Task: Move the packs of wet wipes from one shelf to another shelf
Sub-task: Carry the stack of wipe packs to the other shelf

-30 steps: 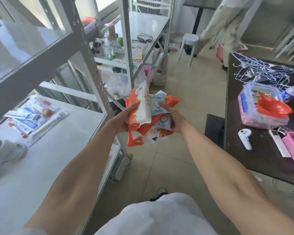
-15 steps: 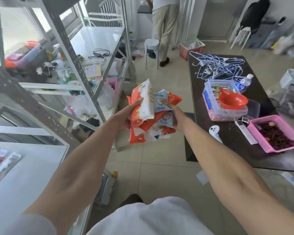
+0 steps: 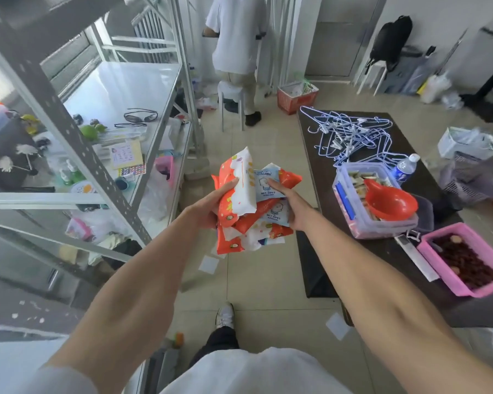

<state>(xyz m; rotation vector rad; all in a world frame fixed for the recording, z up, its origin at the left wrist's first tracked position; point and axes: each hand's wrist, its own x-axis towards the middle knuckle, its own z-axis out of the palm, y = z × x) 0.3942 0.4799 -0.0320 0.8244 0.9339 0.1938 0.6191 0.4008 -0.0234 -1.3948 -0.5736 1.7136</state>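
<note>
I hold a bundle of several packs of wet wipes (image 3: pixel 254 206) between both hands at chest height, over the tiled floor. The packs are orange and white, with light blue ones among them. My left hand (image 3: pixel 208 204) clasps the bundle from the left, thumb on top of a white pack. My right hand (image 3: pixel 289 204) presses it from the right, fingers on a blue pack. A grey metal shelf unit (image 3: pixel 77 137) stands to the left, its white shelf board (image 3: pixel 120 86) partly cluttered.
A dark table (image 3: pixel 319 155) on the right carries blue wire hangers (image 3: pixel 350 135), a plastic box with a red scoop (image 3: pixel 387 203), a water bottle and a pink tray (image 3: pixel 467 263). Another person (image 3: pixel 236 41) stands by a white stool (image 3: pixel 231 98) ahead. Paper scraps lie on the floor.
The view has swung right and forward, away from the near white shelf with tubes. The aisle, the table and the far shelf unit now fill the frame. Both hands still grip the bundle.
</note>
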